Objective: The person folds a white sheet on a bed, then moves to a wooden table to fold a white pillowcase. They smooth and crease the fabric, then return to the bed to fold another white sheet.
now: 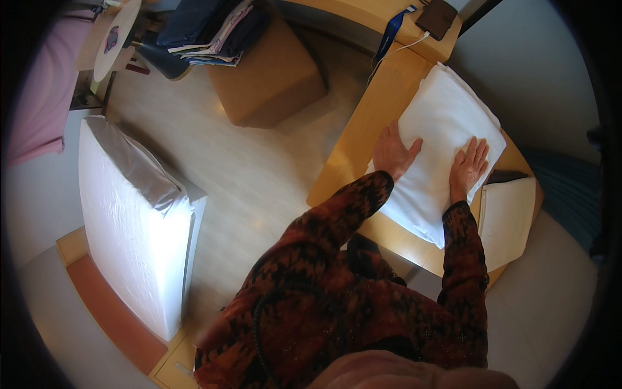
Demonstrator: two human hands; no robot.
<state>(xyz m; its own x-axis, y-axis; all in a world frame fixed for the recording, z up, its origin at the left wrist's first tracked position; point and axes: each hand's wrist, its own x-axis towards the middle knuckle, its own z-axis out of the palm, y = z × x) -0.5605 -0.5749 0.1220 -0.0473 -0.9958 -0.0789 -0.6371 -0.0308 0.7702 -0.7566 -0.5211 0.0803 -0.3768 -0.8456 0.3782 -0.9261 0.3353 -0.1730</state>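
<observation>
A folded white cloth [432,126], perhaps a bed sheet or duvet cover, lies across a light wooden desk [335,165] before me. My left hand [394,151] rests at its left edge, thumb spread away from the fingers and lying over the fabric. Flat on the right part of the cloth is my right hand [468,170], palm down with the fingers stretched out. Neither hand grips anything. Soft creases run over the cloth, and its layers show at the far end.
Right of the cloth lie a folded cream cloth [508,219] and a dark folded item [507,176]. A brown case [436,18] with a white cable is at the desk's far end. Folded clothes [214,34] top a brown ottoman [272,82]. A bed mattress [131,214] stands left.
</observation>
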